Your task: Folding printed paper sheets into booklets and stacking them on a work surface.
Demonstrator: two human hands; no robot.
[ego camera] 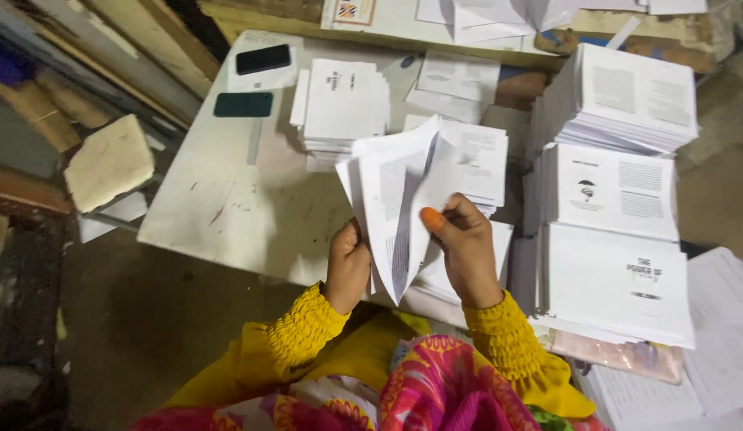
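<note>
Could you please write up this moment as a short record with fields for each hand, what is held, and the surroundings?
Left hand: left hand grips the lower left edge of the fanned bundle of white printed paper sheets.
Right hand: right hand holds the bundle's right side, thumb on top.
Bundle state: lifted above the pale scuffed tabletop, pages spread apart.
Nearby stacks: tall piles of white printed sheets to the right; a smaller white stack behind.
Other items: black phone and dark green phone at the far left.

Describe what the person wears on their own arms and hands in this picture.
Both arms wear mustard-yellow sleeves with gathered, smocked cuffs ending at the wrists. The left hand is bare. The right hand has an orange fingertip cover on one finger. No rings or bangles show.
</note>
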